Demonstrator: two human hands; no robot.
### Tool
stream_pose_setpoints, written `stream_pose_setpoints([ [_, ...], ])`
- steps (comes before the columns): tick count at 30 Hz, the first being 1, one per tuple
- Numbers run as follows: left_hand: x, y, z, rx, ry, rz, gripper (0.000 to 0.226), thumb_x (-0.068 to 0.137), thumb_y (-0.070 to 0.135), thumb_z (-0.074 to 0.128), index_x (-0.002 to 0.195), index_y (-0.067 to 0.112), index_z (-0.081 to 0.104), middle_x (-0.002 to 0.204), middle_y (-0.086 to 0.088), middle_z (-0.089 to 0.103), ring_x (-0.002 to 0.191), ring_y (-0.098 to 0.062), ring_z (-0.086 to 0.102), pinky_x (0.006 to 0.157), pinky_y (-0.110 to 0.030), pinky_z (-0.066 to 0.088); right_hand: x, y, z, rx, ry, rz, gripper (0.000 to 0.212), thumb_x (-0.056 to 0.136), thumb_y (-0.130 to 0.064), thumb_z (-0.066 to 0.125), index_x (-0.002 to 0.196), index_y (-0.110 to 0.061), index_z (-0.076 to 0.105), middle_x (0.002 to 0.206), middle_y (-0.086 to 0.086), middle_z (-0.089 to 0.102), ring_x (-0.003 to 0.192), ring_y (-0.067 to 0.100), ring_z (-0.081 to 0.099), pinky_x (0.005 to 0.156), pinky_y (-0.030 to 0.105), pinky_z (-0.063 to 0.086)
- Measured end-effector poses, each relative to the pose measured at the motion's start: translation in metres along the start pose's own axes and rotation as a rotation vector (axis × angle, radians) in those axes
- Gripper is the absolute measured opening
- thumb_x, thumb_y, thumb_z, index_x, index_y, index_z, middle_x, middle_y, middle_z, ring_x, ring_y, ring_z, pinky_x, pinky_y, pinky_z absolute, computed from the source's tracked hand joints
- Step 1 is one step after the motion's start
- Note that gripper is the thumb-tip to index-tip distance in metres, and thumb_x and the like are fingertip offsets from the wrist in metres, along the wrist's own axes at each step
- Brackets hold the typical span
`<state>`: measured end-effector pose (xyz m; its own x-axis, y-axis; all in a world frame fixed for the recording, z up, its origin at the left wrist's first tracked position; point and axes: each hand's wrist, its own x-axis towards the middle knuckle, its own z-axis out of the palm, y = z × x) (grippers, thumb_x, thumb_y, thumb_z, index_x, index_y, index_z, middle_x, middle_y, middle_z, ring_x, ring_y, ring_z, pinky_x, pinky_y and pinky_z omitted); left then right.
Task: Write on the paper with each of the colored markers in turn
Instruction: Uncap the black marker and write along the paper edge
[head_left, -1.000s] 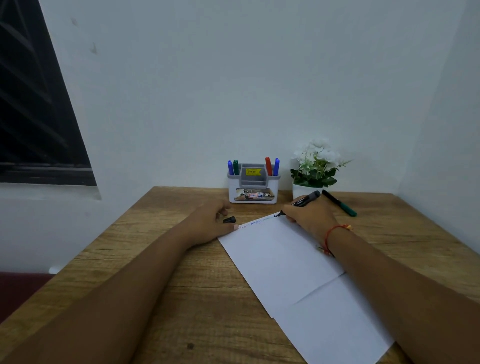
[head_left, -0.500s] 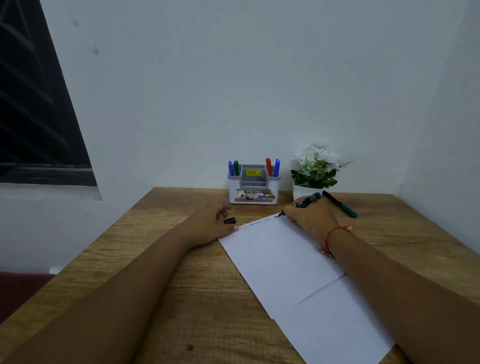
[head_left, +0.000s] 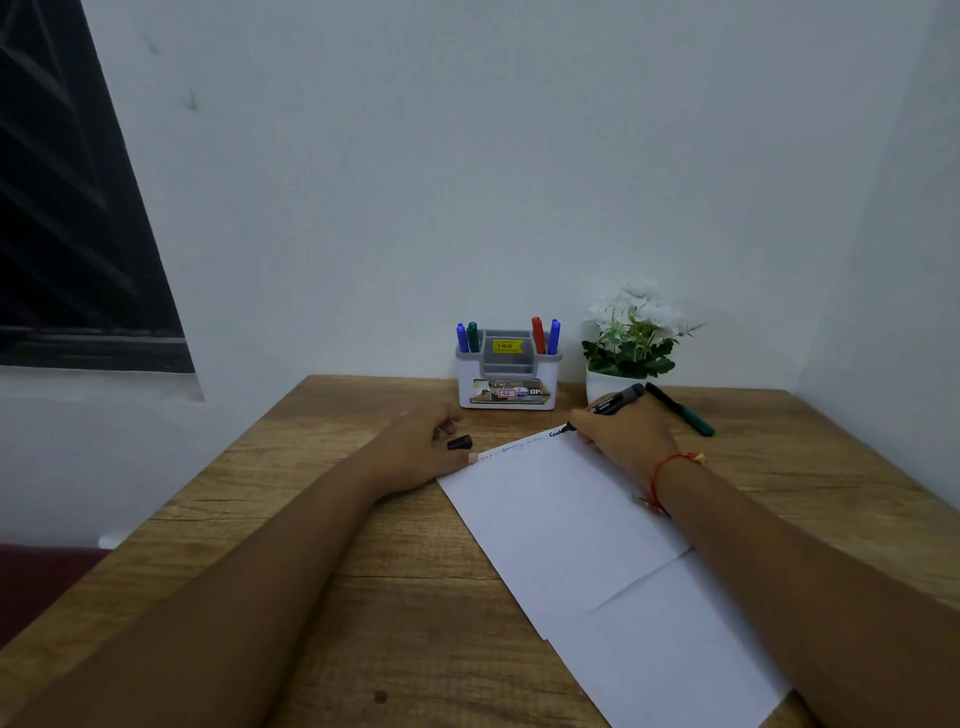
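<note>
A white sheet of paper (head_left: 561, 519) lies at a slant on the wooden desk, with small coloured writing along its far edge. My right hand (head_left: 623, 441) grips a black marker (head_left: 615, 401), its tip touching the paper's far right corner beside fresh black marks. My left hand (head_left: 421, 447) rests on the paper's far left corner and holds the black cap (head_left: 460, 442) in its fingers. A green marker (head_left: 680, 409) lies on the desk behind my right hand. A white and grey holder (head_left: 506, 384) at the back carries blue, green, red and blue markers.
A white pot with white flowers (head_left: 631, 338) stands right of the holder, against the back wall. The wooden desk (head_left: 322, 519) sits in a corner, walls behind and to the right. A dark window (head_left: 67, 208) is at the left.
The black marker's tip has crept slightly right along the paper's far edge, leaving more black writing. My left hand has stayed put.
</note>
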<state>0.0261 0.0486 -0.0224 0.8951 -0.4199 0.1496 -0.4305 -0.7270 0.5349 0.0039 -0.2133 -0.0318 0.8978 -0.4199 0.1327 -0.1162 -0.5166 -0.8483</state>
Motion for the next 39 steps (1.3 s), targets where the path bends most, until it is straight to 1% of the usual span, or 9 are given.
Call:
stream_pose_setpoints([
  [3, -0.0001, 0.0004, 0.0, 0.004, -0.007, -0.004, 0.06, 0.085, 0.041, 0.07, 0.137, 0.023, 0.047, 0.131, 0.001, 0.056, 0.112, -0.01, 0.05, 0.092, -0.022, 0.038, 0.001, 0.0006, 0.0004, 0.004, 0.013, 0.003, 0.022, 0.072, -0.029, 0.066, 0.054, -0.017, 0.062, 0.055, 0.0, 0.062, 0.055, 0.016, 0.057, 0.058, 0.03, 0.047],
  [12, 0.0001, -0.0009, 0.0006, 0.001, 0.004, -0.009, 0.059, 0.085, 0.041, 0.071, 0.136, 0.024, 0.048, 0.128, 0.002, 0.057, 0.112, -0.011, 0.052, 0.093, -0.022, 0.04, 0.0013, 0.001, 0.0013, 0.033, 0.025, 0.031, 0.02, 0.069, -0.03, 0.067, 0.055, -0.017, 0.061, 0.056, 0.0, 0.065, 0.057, 0.016, 0.059, 0.06, 0.031, 0.049],
  [15, 0.0001, -0.0004, 0.0001, 0.006, 0.002, -0.01, 0.059, 0.085, 0.04, 0.071, 0.136, 0.023, 0.048, 0.128, 0.002, 0.057, 0.113, -0.011, 0.052, 0.093, -0.023, 0.041, 0.0007, 0.0018, 0.0022, 0.074, 0.037, 0.041, 0.019, 0.065, -0.031, 0.068, 0.056, -0.018, 0.057, 0.056, -0.001, 0.062, 0.058, 0.017, 0.058, 0.059, 0.031, 0.047],
  [18, -0.0009, 0.0003, 0.0004, 0.002, 0.007, -0.001, 0.058, 0.085, 0.04, 0.071, 0.135, 0.022, 0.049, 0.128, 0.002, 0.057, 0.112, -0.011, 0.052, 0.093, -0.023, 0.041, 0.0015, 0.001, 0.0009, 0.03, 0.043, 0.029, 0.019, 0.068, -0.032, 0.065, 0.056, -0.018, 0.059, 0.054, 0.0, 0.061, 0.054, 0.016, 0.056, 0.055, 0.027, 0.043],
  [23, -0.0012, 0.0022, 0.0005, 0.012, -0.002, -0.002, 0.059, 0.086, 0.04, 0.07, 0.137, 0.022, 0.047, 0.13, 0.002, 0.056, 0.112, -0.01, 0.05, 0.095, -0.024, 0.041, 0.0033, 0.0039, 0.0007, 0.055, 0.049, 0.035, 0.019, 0.072, -0.029, 0.07, 0.059, -0.017, 0.062, 0.056, 0.0, 0.063, 0.055, 0.015, 0.057, 0.056, 0.027, 0.044],
  [27, -0.0007, 0.0017, 0.0, 0.013, 0.001, -0.002, 0.059, 0.085, 0.04, 0.071, 0.137, 0.022, 0.048, 0.131, 0.001, 0.056, 0.11, -0.008, 0.049, 0.094, -0.023, 0.04, 0.0037, 0.0023, 0.0017, 0.031, 0.048, 0.053, 0.019, 0.07, -0.03, 0.068, 0.058, -0.018, 0.06, 0.055, -0.001, 0.062, 0.054, 0.015, 0.057, 0.054, 0.026, 0.042],
  [31, -0.0004, 0.0012, 0.0002, 0.019, -0.004, -0.003, 0.059, 0.085, 0.041, 0.07, 0.137, 0.022, 0.047, 0.132, 0.001, 0.056, 0.111, -0.009, 0.049, 0.094, -0.023, 0.04, 0.0045, 0.0018, 0.0013, 0.018, 0.048, 0.047, 0.018, 0.071, -0.032, 0.067, 0.06, -0.018, 0.063, 0.059, 0.001, 0.065, 0.056, 0.015, 0.058, 0.056, 0.027, 0.046],
  [34, -0.0006, 0.0007, -0.0003, 0.01, -0.006, -0.002, 0.06, 0.085, 0.042, 0.07, 0.137, 0.022, 0.047, 0.132, 0.0, 0.056, 0.11, -0.008, 0.049, 0.095, -0.024, 0.04, 0.0043, 0.0021, 0.0005, 0.013, 0.046, 0.033, 0.018, 0.072, -0.03, 0.067, 0.06, -0.017, 0.063, 0.056, 0.0, 0.063, 0.054, 0.014, 0.056, 0.054, 0.025, 0.043],
  [39, -0.0005, 0.0015, -0.0001, 0.022, -0.01, -0.002, 0.06, 0.086, 0.042, 0.07, 0.137, 0.023, 0.047, 0.133, 0.001, 0.056, 0.11, -0.008, 0.047, 0.094, -0.023, 0.039, 0.0041, 0.0033, 0.0004, 0.005, 0.05, 0.025, 0.017, 0.07, -0.032, 0.066, 0.065, -0.016, 0.065, 0.061, 0.004, 0.064, 0.058, 0.017, 0.057, 0.056, 0.027, 0.045],
])
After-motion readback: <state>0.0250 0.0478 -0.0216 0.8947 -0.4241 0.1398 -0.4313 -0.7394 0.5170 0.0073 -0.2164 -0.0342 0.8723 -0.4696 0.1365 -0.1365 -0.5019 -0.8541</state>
